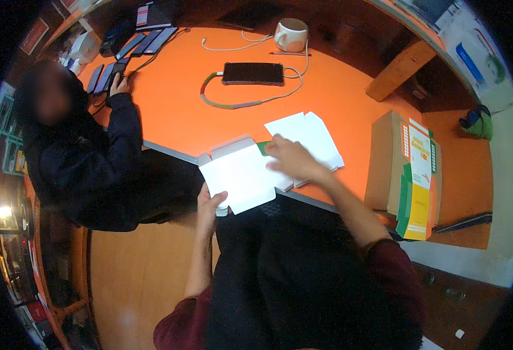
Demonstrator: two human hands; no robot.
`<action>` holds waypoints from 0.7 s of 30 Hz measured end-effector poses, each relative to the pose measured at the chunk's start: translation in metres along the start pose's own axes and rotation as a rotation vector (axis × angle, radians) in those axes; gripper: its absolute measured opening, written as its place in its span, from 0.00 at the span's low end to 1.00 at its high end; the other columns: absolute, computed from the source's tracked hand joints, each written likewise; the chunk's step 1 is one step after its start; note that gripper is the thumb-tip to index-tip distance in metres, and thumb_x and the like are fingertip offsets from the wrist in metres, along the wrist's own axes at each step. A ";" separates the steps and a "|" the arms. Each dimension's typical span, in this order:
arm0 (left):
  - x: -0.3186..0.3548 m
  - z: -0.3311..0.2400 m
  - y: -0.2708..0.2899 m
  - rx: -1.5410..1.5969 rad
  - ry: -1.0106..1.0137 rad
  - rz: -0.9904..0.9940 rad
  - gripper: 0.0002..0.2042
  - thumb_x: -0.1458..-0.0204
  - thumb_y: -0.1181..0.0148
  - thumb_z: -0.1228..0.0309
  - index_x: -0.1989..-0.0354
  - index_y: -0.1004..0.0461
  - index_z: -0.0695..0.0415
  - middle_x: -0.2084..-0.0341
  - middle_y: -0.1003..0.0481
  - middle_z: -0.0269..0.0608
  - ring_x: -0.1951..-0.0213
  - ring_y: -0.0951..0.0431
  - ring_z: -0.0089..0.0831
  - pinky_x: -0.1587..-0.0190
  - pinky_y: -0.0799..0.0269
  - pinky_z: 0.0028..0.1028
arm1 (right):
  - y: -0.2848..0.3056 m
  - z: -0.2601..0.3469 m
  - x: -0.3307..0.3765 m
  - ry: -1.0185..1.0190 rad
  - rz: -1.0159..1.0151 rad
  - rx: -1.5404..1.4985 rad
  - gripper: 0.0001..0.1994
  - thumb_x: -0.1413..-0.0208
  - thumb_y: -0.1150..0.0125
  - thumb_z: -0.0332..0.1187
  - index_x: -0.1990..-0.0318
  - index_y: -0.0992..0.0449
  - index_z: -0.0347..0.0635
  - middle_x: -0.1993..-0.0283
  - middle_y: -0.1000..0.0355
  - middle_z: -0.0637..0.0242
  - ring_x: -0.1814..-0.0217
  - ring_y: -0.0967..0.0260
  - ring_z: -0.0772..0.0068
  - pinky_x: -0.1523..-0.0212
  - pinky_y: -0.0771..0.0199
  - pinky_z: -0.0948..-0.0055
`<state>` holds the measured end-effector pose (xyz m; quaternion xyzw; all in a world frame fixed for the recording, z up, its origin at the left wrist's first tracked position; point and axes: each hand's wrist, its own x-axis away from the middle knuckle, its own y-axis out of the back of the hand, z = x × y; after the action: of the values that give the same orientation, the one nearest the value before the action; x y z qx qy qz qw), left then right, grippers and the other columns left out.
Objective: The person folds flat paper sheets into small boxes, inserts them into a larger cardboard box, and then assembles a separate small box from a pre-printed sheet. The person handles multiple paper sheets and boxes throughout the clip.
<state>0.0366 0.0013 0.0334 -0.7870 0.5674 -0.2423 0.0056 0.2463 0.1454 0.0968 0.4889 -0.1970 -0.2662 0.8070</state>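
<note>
A white carton blank (240, 173) is grasped at its near-left edge by the left hand (211, 204), thumb uppermost; whether anything is grasped by the blurred right hand (295, 158) cannot be told. Right of the left-hand grip, white blanks (321, 137) are piled on the orange desk (169, 105). Handling is judged unfinished: both blank and pile are seen unfolded.

The person's left hand (208, 204), left of the frame's centre, is closed in a pinching grip, its forearm (200, 256) rising steeply from the lower edge. The right forearm (352, 204) slants up leftward from lower right; the right hand (293, 157), slightly blurred, curls its fingers near centre.
</note>
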 end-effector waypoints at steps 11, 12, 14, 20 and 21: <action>0.003 -0.010 0.029 -0.017 -0.062 0.038 0.17 0.60 0.45 0.77 0.57 0.34 0.66 0.71 0.27 0.43 0.78 0.26 0.25 0.82 0.30 0.21 | 0.007 -0.037 -0.012 -0.327 -0.020 0.155 0.17 0.71 0.34 0.27 0.66 0.27 0.37 0.61 0.32 0.55 0.52 0.38 0.53 0.53 0.39 0.60; 0.003 -0.009 0.030 -0.013 -0.057 0.046 0.18 0.60 0.45 0.77 0.57 0.34 0.67 0.69 0.27 0.44 0.75 0.25 0.26 0.78 0.28 0.23 | 0.006 -0.034 -0.013 -0.312 -0.011 0.179 0.17 0.71 0.34 0.27 0.66 0.27 0.37 0.61 0.32 0.56 0.52 0.38 0.53 0.54 0.39 0.59; 0.003 -0.007 0.031 0.033 -0.061 0.019 0.20 0.61 0.45 0.77 0.55 0.35 0.68 0.66 0.27 0.46 0.68 0.25 0.30 0.67 0.29 0.27 | 0.004 -0.027 -0.012 -0.226 -0.159 0.311 0.14 0.68 0.37 0.26 0.69 0.29 0.38 0.64 0.34 0.58 0.56 0.38 0.56 0.57 0.39 0.61; 0.002 -0.004 0.025 0.217 0.039 -0.086 0.22 0.63 0.45 0.78 0.55 0.35 0.71 0.68 0.27 0.49 0.74 0.25 0.31 0.79 0.29 0.23 | -0.038 -0.002 0.040 -0.141 -0.345 0.268 0.11 0.61 0.41 0.30 0.68 0.32 0.38 0.66 0.37 0.60 0.59 0.38 0.60 0.61 0.34 0.66; 0.002 -0.003 0.024 0.292 -0.005 -0.052 0.21 0.63 0.45 0.78 0.56 0.34 0.71 0.71 0.27 0.48 0.80 0.26 0.28 0.90 0.37 0.19 | -0.043 0.002 0.052 -0.148 -0.300 0.250 0.14 0.59 0.40 0.32 0.64 0.31 0.36 0.63 0.35 0.59 0.56 0.37 0.59 0.59 0.33 0.66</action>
<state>0.0148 -0.0083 0.0301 -0.7928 0.5055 -0.3205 0.1150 0.2756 0.0956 0.0619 0.5884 -0.2121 -0.3920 0.6746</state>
